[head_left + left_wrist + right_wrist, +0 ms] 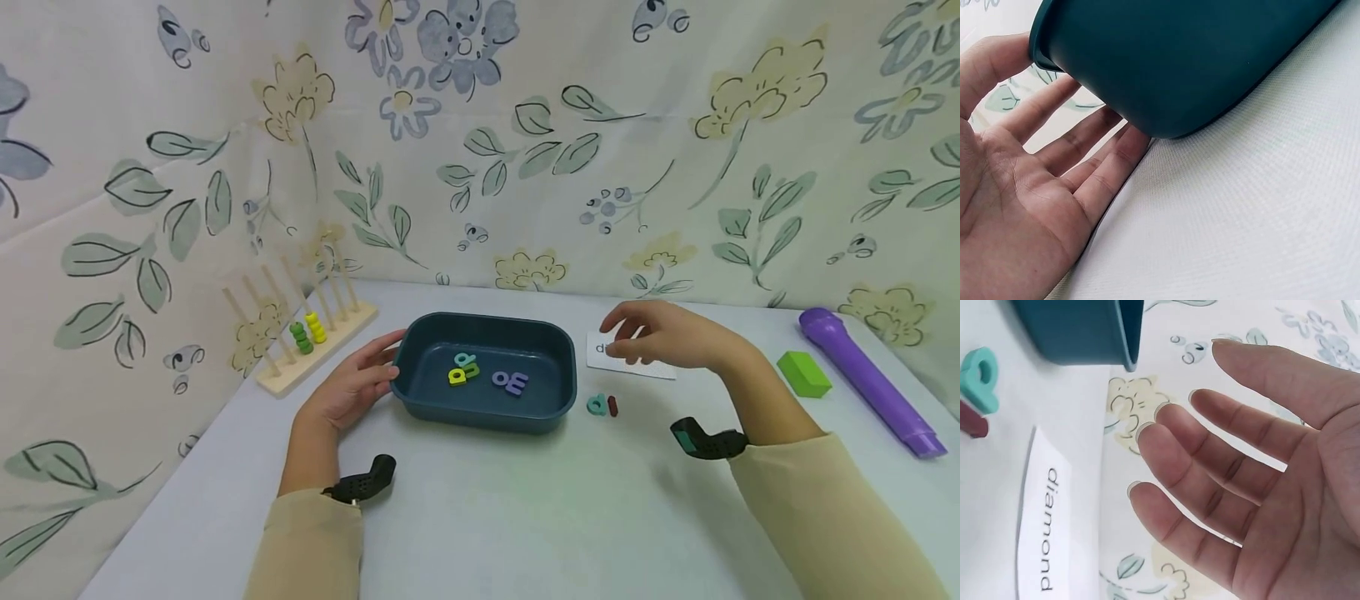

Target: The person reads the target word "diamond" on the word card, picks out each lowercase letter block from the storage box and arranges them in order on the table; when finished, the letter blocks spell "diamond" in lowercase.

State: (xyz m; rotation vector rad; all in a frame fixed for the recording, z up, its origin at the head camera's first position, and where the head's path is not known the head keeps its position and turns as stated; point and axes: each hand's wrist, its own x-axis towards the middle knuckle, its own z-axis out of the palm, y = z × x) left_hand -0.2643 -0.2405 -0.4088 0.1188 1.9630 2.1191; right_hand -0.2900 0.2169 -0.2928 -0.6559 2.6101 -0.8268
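A dark teal plastic basin [483, 418] stands on the table, several colored plastic letters lying inside it. Purple letters [510, 382] sit right of a yellow-and-green group [462, 373] and a teal letter [465, 359]. My left hand [352, 383] holds the basin's left end, thumb at the rim and fingertips against the outer wall. My right hand [648, 335] hovers with loosely bent fingers over a white card [633, 367], holding nothing. That card reads "diamond" in the right wrist view. Nearer me lie a teal letter [597, 405] and a dark red stick-shaped piece [612, 406].
A wooden peg rack [322, 354] with green and yellow beads stands at the back left. On the right are a green block [804, 373] and a purple microphone-shaped tube [870, 383]. Floral cloth [540, 208] hangs behind the white table.
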